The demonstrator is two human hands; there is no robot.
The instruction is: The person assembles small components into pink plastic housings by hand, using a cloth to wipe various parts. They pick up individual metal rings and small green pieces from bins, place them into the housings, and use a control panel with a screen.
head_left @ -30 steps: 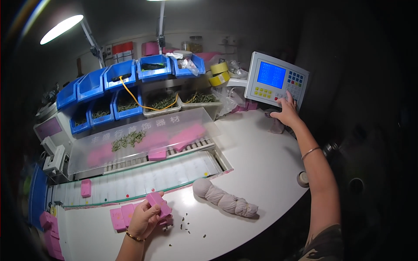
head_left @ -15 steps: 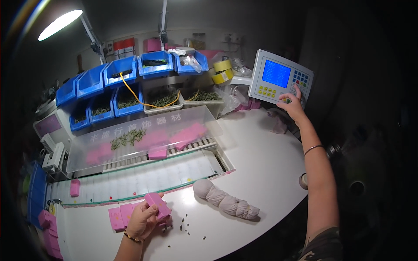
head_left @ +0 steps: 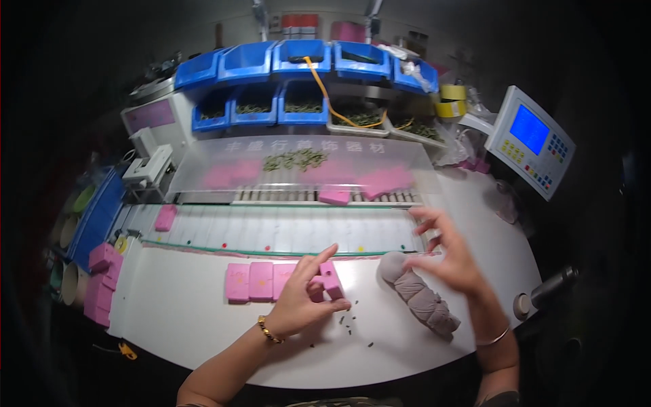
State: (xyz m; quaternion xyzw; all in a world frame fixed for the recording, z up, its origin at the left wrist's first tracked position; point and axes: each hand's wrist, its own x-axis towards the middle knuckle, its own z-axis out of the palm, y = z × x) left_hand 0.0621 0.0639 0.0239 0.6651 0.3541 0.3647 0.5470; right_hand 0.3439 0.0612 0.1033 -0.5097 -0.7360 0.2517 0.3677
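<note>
Wht tbl (head_left: 183, 292): pink blks (head_left: 262, 283) in row, few dk bits (head_left: 370, 344), twisted gry cloth (head_left: 420, 298) on R.

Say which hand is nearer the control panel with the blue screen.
Right. The right hand is raised below and left of the control panel, apart from it; the left hand is farther left, at a pink block.

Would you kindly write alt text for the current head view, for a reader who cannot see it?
The left hand holds a pink block over a white table, beside more blocks, while the right hand, open and empty, is near a twisted grey cloth. Beyond lie a white strip and blue bins, with a control panel at right.
</note>
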